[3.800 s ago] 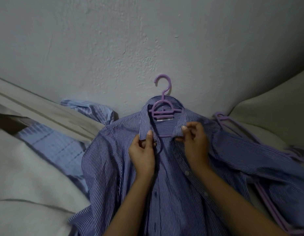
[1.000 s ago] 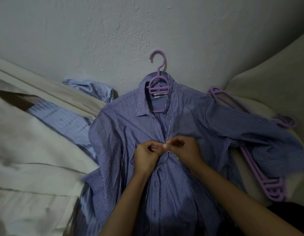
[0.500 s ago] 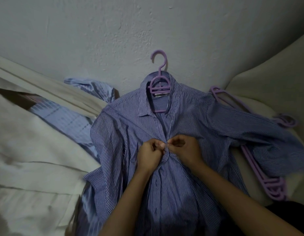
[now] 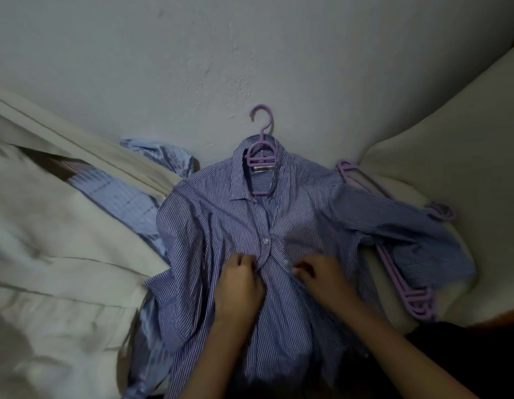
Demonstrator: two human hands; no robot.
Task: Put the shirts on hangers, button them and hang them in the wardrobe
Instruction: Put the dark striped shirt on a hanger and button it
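Two buttons are now showing in the head view, my only one: one button (image 4: 265, 241) is sitting fastened at the centre, a second button (image 4: 286, 263) is lying loose just below it. My hands are moving down the striped shirt (image 4: 221, 226), lying mid-frame on its purple hanger (image 4: 260, 156). My left hand (image 4: 238, 286) is pinching the placket edge with curled fingers; my right hand (image 4: 322, 280) is gripping the opposite edge. Spare hangers (image 4: 408, 295) are lying at right, another shirt (image 4: 126, 197) at left. Buttoning is progressing downward, I judge.

shirts: 2 (image 4: 221, 226) (image 4: 129, 197) | hands: 2 (image 4: 238, 286) (image 4: 322, 280) | hanger in shirt: 1 (image 4: 260, 156) | spare hangers: stack, count unclear (image 4: 405, 292)
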